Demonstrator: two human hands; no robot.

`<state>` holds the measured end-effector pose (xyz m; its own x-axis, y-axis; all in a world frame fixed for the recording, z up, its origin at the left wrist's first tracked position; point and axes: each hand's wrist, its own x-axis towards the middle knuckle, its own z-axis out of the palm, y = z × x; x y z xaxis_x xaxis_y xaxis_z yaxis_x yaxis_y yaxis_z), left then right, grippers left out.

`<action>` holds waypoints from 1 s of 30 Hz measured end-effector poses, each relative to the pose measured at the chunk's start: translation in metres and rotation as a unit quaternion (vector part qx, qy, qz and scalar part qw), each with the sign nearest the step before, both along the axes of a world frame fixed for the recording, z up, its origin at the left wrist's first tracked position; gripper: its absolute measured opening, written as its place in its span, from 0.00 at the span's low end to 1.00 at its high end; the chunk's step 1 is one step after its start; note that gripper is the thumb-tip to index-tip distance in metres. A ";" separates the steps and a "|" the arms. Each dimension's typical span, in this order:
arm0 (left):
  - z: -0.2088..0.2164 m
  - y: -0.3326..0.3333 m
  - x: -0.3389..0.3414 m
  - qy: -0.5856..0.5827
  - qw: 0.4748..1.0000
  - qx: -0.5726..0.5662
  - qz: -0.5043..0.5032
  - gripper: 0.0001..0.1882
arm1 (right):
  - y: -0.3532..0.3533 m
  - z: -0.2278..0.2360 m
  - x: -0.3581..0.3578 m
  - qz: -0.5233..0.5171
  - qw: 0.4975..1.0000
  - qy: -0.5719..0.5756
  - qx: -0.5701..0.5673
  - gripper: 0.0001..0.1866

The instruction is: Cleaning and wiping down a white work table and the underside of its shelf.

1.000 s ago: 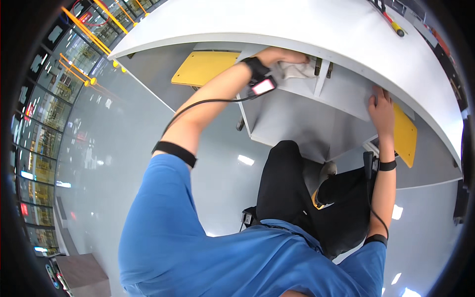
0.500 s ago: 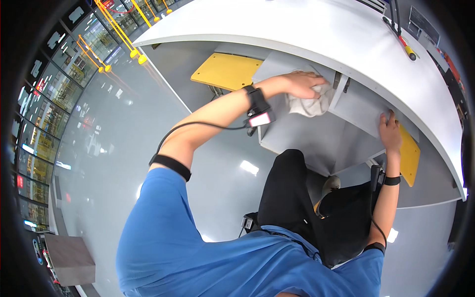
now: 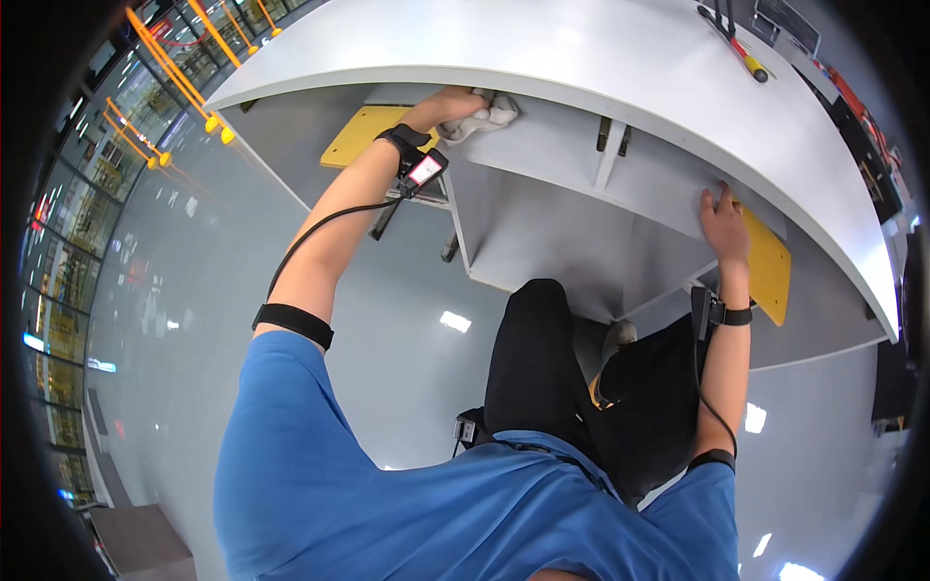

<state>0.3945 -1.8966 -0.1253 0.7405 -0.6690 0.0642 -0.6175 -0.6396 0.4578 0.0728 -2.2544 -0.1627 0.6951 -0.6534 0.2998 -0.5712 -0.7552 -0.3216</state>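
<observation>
My left hand [image 3: 453,105] is closed on a crumpled whitish cloth [image 3: 492,118]. It presses the cloth against the grey-white shelf [image 3: 552,145] under the curved desk top, toward the shelf's left end; the desk edge partly covers the fingers. Farther right, my right hand [image 3: 725,225] lies with outstretched fingers against the right part of that shelf, near its front edge, and holds nothing. A white divider [image 3: 610,160] with dark metal fittings beside it stands on the shelf between my hands.
The white desk top [image 3: 436,39] curves overhead, with a red and yellow handled tool [image 3: 744,56] on it. Yellow seats [image 3: 360,134] jut out at both sides below. An open grey compartment [image 3: 542,223] lies under the shelf, ahead of my knees. Yellow posts [image 3: 170,73] stand at the far left.
My left hand has slid the cloth leftward along the shelf, away from the divider. My right hand keeps its place at the shelf while the whole view has shifted a little.
</observation>
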 end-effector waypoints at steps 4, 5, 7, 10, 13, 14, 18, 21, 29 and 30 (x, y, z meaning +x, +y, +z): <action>-0.002 -0.006 -0.009 -0.029 0.997 -0.069 -0.001 0.25 | -0.013 -0.005 -0.002 0.007 1.000 -0.009 0.015 0.32; -0.007 0.002 -0.014 -0.053 0.995 -0.078 0.026 0.26 | -0.014 -0.005 -0.002 0.020 0.999 -0.016 0.034 0.32; -0.009 -0.004 -0.037 -0.072 0.992 -0.089 0.044 0.26 | -0.029 -0.010 -0.007 0.023 0.998 -0.020 0.050 0.32; -0.007 0.005 -0.067 -0.076 0.987 -0.119 0.079 0.27 | -0.039 -0.015 -0.007 0.042 0.998 -0.033 0.042 0.31; -0.003 0.022 -0.083 -0.022 0.987 -0.123 0.098 0.29 | -0.033 -0.009 -0.001 0.055 0.997 -0.032 0.049 0.32; -0.004 0.027 -0.086 -0.022 0.986 -0.125 0.107 0.29 | -0.033 -0.010 0.000 0.061 0.996 -0.035 0.046 0.32; -0.003 0.021 -0.093 -0.013 0.981 -0.112 0.155 0.29 | -0.043 -0.013 -0.001 0.095 0.994 -0.060 0.017 0.32; -0.014 0.017 -0.088 -0.035 0.977 -0.133 0.166 0.31 | -0.033 -0.005 -0.004 0.085 0.994 -0.041 0.061 0.32; -0.034 0.012 -0.093 -0.052 0.963 -0.160 0.209 0.31 | -0.031 -0.030 0.003 0.096 0.995 -0.029 0.022 0.32; -0.035 0.004 -0.091 -0.057 0.966 -0.152 0.203 0.31 | -0.032 -0.030 0.001 0.076 0.997 -0.020 0.020 0.31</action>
